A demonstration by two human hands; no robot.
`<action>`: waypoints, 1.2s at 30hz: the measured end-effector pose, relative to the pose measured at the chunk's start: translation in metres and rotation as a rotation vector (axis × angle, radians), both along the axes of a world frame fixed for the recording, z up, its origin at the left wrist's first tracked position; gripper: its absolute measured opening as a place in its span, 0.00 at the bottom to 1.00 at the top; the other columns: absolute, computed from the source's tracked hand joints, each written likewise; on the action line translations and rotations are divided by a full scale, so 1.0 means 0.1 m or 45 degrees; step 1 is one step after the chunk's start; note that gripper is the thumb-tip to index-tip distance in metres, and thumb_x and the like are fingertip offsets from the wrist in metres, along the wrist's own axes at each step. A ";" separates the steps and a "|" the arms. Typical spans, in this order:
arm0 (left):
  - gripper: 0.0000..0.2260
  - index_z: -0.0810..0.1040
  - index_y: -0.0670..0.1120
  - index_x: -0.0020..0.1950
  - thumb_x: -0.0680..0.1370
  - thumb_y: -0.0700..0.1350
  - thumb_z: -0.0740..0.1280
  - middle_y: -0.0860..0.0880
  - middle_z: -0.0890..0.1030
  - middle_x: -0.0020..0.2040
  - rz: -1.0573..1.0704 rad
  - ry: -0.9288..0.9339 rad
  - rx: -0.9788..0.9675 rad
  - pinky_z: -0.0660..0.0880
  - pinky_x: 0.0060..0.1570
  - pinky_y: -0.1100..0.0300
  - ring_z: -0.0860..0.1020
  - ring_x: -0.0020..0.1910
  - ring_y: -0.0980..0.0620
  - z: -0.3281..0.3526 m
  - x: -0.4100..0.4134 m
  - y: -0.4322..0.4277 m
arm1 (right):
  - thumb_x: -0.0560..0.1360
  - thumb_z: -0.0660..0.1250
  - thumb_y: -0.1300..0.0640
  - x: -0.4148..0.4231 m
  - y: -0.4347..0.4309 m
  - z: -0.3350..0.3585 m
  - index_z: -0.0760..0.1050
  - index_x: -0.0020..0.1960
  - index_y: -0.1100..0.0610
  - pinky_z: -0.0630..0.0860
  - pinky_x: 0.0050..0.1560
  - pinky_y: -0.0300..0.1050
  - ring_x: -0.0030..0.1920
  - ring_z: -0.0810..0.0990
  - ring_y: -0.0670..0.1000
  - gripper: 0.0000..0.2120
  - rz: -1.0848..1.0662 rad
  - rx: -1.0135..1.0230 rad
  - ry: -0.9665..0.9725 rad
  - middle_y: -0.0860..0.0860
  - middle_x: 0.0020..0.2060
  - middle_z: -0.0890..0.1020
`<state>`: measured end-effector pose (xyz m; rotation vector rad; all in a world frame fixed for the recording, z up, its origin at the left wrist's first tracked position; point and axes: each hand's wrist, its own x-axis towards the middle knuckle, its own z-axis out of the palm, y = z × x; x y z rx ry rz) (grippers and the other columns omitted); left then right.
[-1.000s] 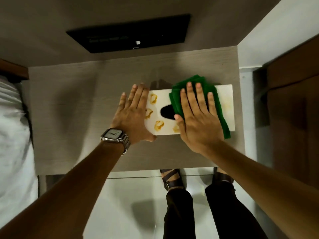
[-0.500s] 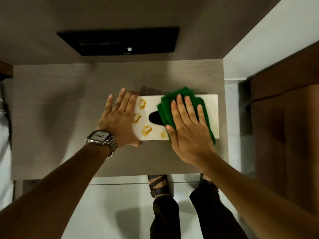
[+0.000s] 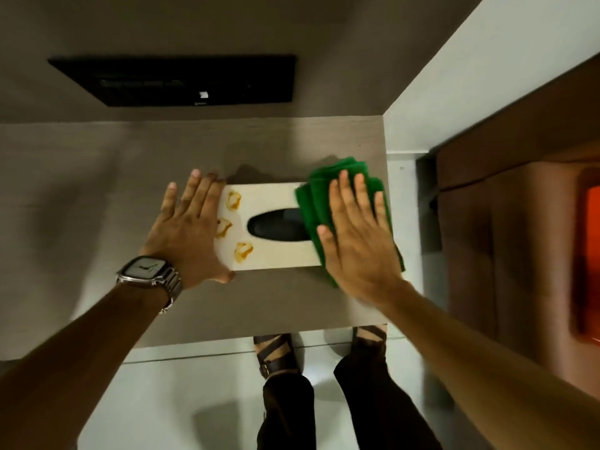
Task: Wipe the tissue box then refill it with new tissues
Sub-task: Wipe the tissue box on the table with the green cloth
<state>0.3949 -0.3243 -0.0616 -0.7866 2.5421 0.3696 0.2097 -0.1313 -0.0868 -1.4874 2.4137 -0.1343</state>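
A white tissue box (image 3: 276,196) with yellow flower prints and a dark oval slot lies flat on the wooden table (image 3: 97,190). My left hand (image 3: 188,228), wearing a metal watch, lies flat against the box's left end with fingers spread. My right hand (image 3: 357,235) presses flat on a folded green cloth (image 3: 313,196) that covers the box's right end and reaches the table's right edge. No tissue shows in the slot.
A black flat device (image 3: 181,79) hangs on the wall behind the table. The table's right edge sits just beyond the cloth, with a brown cabinet (image 3: 487,222) past a gap. My sandalled feet (image 3: 276,352) stand on the pale floor below the near edge.
My right hand has slid the green cloth to the right along the box top, uncovering the whole dark slot. My left hand stays on the left end. The camera view has shifted.
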 end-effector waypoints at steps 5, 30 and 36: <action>0.67 0.45 0.41 0.79 0.53 0.63 0.80 0.40 0.51 0.80 0.012 0.017 0.007 0.41 0.75 0.41 0.44 0.79 0.42 -0.06 0.01 0.01 | 0.83 0.45 0.42 -0.01 -0.72 -0.06 0.52 0.81 0.62 0.47 0.79 0.61 0.81 0.49 0.59 0.33 -0.296 -0.077 0.112 0.59 0.81 0.54; 0.68 0.44 0.42 0.79 0.52 0.61 0.81 0.41 0.50 0.81 0.108 0.057 -0.013 0.39 0.75 0.42 0.43 0.79 0.44 -0.10 0.00 0.05 | 0.82 0.43 0.39 0.21 -0.63 -0.08 0.49 0.81 0.62 0.46 0.79 0.59 0.81 0.48 0.59 0.36 -0.191 -0.088 0.091 0.60 0.81 0.52; 0.68 0.42 0.43 0.79 0.53 0.61 0.81 0.42 0.48 0.81 0.089 0.033 0.007 0.38 0.75 0.42 0.42 0.79 0.44 -0.08 0.01 0.04 | 0.83 0.43 0.41 -0.04 0.11 -0.04 0.48 0.81 0.59 0.44 0.79 0.57 0.81 0.46 0.54 0.33 0.077 -0.023 0.046 0.57 0.81 0.52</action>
